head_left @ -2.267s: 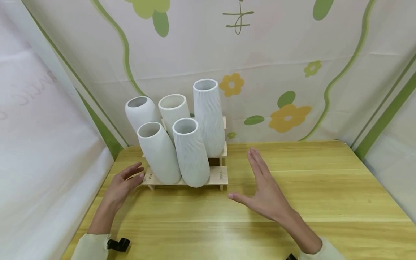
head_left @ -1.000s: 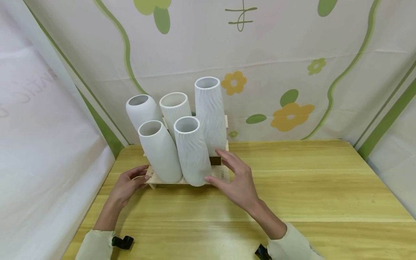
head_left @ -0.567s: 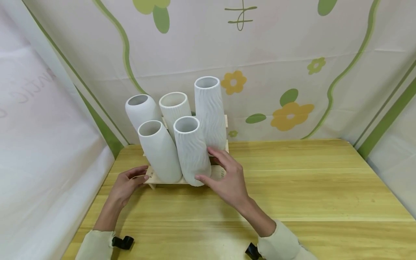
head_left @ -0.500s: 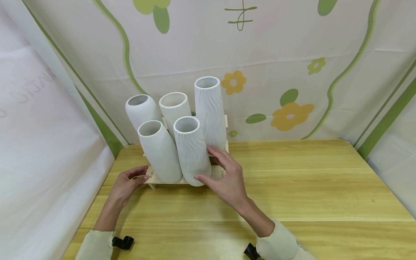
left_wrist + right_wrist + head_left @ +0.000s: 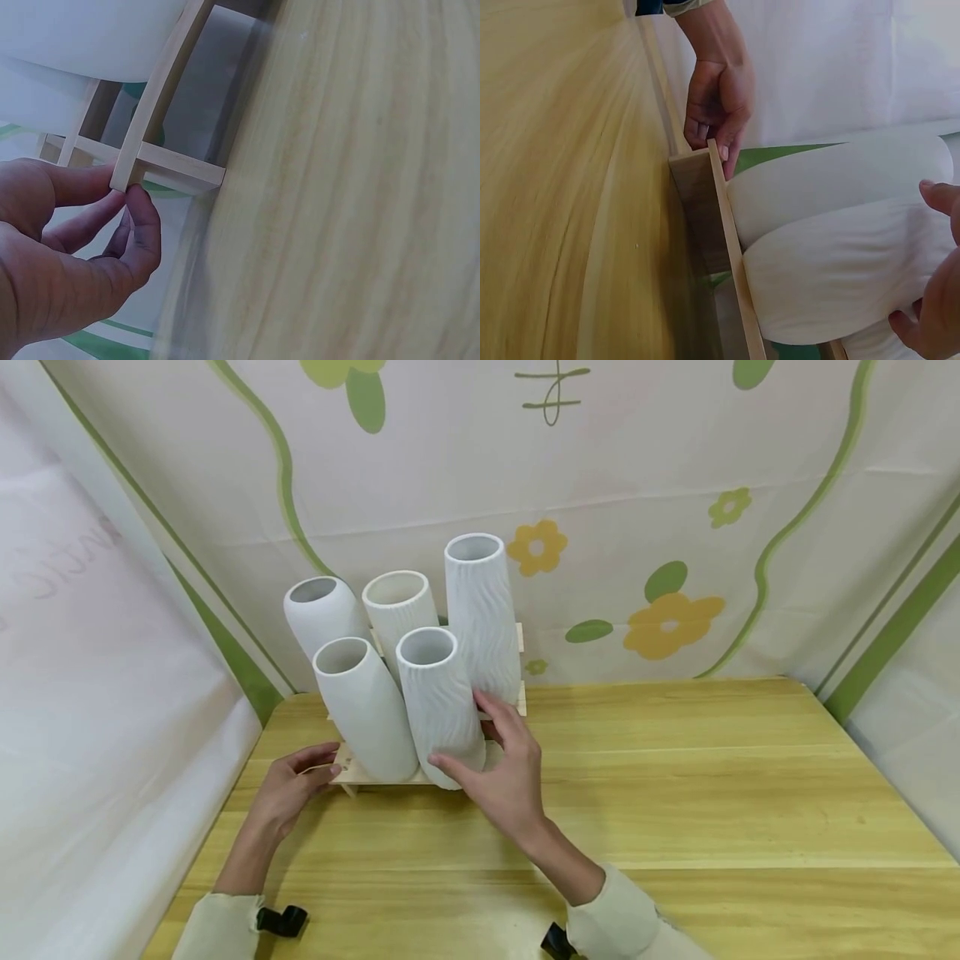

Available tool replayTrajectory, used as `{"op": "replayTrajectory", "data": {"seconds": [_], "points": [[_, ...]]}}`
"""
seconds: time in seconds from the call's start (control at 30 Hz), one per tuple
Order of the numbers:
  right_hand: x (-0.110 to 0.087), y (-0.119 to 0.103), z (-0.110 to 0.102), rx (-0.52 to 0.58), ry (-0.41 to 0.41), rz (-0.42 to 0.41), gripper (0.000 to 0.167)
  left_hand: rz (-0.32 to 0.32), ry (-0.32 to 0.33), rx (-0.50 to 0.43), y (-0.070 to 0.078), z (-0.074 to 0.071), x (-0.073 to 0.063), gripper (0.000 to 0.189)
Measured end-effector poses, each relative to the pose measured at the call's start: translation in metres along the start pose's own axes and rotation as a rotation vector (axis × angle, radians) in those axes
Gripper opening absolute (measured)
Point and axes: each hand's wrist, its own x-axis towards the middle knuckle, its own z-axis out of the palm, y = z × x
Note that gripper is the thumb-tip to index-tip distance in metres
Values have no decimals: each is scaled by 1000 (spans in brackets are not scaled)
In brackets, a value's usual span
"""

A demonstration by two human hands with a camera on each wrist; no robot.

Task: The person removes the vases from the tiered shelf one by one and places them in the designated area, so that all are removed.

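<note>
Several white ceramic vases lean back on a two-tier pale wooden rack [image 5: 352, 770]. The front right vase [image 5: 435, 710] has a wavy carved surface; a smooth vase [image 5: 367, 718] stands to its left. My right hand [image 5: 506, 777] reaches round the lower part of the wavy vase, thumb across its front and fingers at its right side. In the right wrist view that vase [image 5: 840, 270] lies between thumb and fingers. At the rack's left end, my left hand [image 5: 288, 789] pinches the end of the lower shelf [image 5: 133, 154] between thumb and fingers.
Behind these stand a rounded vase [image 5: 324, 614], a ribbed vase [image 5: 401, 614] and a tall wavy vase [image 5: 483, 618] on the upper tier. The rack rests on a wooden table [image 5: 712, 810]. A printed curtain [image 5: 622, 460] hangs right behind it.
My right hand has come in from the table's right side, moving left until its thumb and fingers surround the front right vase. My left hand has moved slightly right onto the shelf end.
</note>
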Motion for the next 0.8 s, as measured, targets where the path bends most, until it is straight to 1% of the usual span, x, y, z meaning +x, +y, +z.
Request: {"op": "replayTrajectory", "data": {"seconds": [0.2, 0.33, 0.57, 0.67, 0.8], "points": [[-3, 3, 9, -35, 58, 5, 90, 6, 0, -3, 0, 0, 0, 55], [-5, 6, 13, -47, 79, 11, 91, 2, -1, 1, 0, 1, 1, 55], [-8, 8, 18, -40, 82, 61, 93, -9, 4, -2, 0, 1, 1, 56], [-9, 9, 19, -59, 82, 86, 95, -12, 3, -3, 0, 1, 2, 57], [-10, 11, 21, -98, 78, 100, 97, -13, 3, 4, -1, 1, 2, 57]]}}
